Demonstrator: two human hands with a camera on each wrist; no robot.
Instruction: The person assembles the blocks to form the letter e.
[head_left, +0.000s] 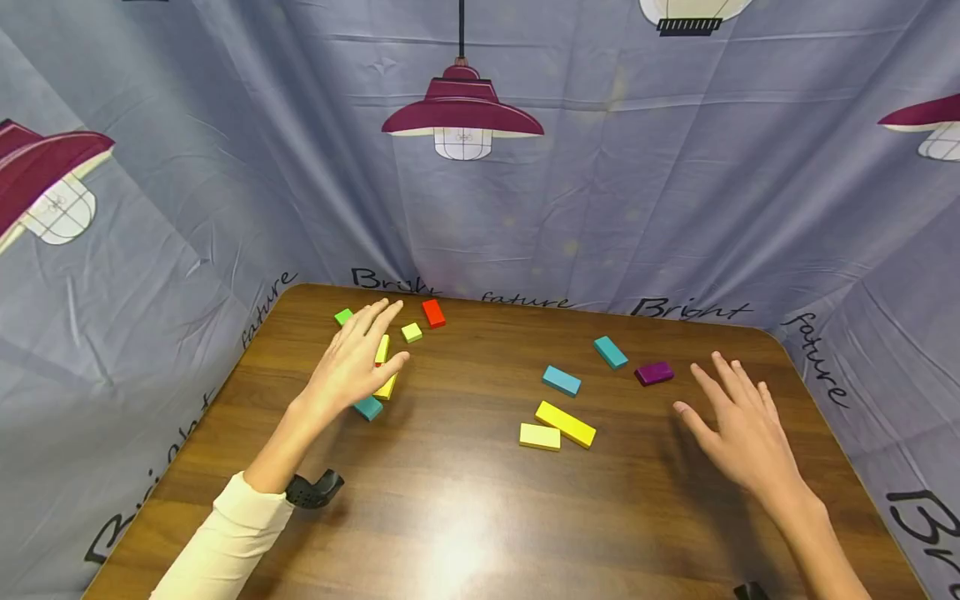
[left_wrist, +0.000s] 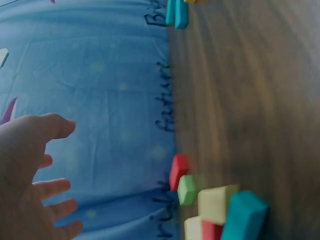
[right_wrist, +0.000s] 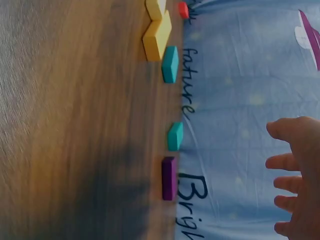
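Note:
My left hand (head_left: 352,362) hovers over the left group of blocks, fingers extended and holding nothing. Partly hidden beneath it are a green block (head_left: 343,317), yellow blocks (head_left: 386,388) with a bit of red between them, and a teal block (head_left: 368,407). A small lime block (head_left: 412,332) and a red block (head_left: 433,313) lie just beyond its fingertips. On the right, my empty right hand (head_left: 742,429) is raised above the table with fingers spread. The purple block (head_left: 655,373) is nearest to it, left of the fingertips.
Near the middle right lie a teal block (head_left: 611,352), a blue block (head_left: 562,381), a long yellow block (head_left: 566,424) and a pale yellow block (head_left: 540,437) touching or nearly touching it. A patterned curtain (head_left: 600,208) encloses the wooden table (head_left: 450,483) at its back and sides.

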